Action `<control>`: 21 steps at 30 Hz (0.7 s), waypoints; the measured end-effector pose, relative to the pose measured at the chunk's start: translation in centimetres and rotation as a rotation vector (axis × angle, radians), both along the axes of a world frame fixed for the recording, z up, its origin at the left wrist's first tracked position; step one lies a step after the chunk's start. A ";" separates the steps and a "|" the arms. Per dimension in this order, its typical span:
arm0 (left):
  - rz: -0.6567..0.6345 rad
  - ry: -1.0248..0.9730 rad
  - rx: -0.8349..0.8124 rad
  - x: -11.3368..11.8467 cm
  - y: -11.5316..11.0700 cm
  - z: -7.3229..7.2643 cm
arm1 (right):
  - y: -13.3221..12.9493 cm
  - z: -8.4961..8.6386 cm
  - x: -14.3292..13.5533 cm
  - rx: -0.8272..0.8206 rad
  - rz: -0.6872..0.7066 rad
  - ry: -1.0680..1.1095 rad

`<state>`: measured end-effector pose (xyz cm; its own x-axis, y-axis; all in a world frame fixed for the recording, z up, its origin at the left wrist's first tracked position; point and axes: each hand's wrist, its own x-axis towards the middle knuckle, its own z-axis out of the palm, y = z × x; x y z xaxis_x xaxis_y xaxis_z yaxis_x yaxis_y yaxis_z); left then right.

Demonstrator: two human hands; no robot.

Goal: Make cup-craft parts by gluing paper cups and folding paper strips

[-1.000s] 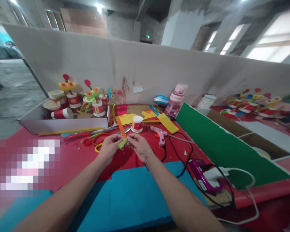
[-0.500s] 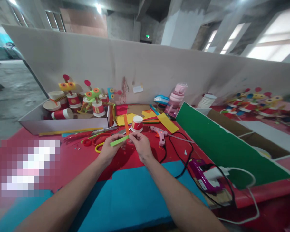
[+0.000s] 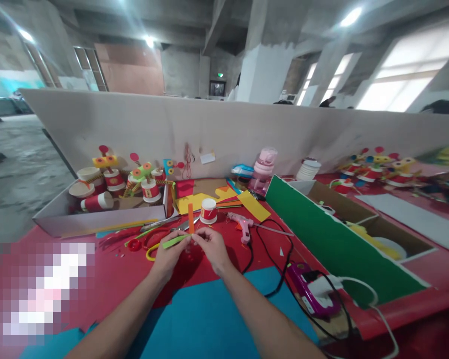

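Observation:
My left hand is closed on a green paper strip, which lies across its fingers. An orange paper strip stands upright where the green one ends, and the two meet at my fingertips. My right hand pinches this meeting point from the other side. Whether the strips are joined there is hidden by the fingers. Just beyond my hands stands a red and white paper cup. Scissors with yellow handles lie beside my left hand, partly covered.
A pink glue gun lies right of the cup, its black cord running to a purple power strip. Cup figures fill a white box at left. A green-sided box stands at right. Blue board covers the near table.
The camera view has tilted up a little, so the table things sit lower in the picture. Both hands still pinch the green and orange strips together.

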<state>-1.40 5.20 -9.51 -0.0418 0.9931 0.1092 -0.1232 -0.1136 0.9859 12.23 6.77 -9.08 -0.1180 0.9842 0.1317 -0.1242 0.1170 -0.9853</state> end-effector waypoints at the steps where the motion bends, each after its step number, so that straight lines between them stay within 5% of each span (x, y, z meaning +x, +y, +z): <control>1: 0.000 -0.007 -0.010 0.0 0.0 0.0 | 0.0 0.1 0.1 -0.003 0.001 -0.008; 21: 0.031 -0.112 -0.107 0.4 0.2 -0.3 | 0.2 -0.2 -0.1 -0.122 0.025 0.063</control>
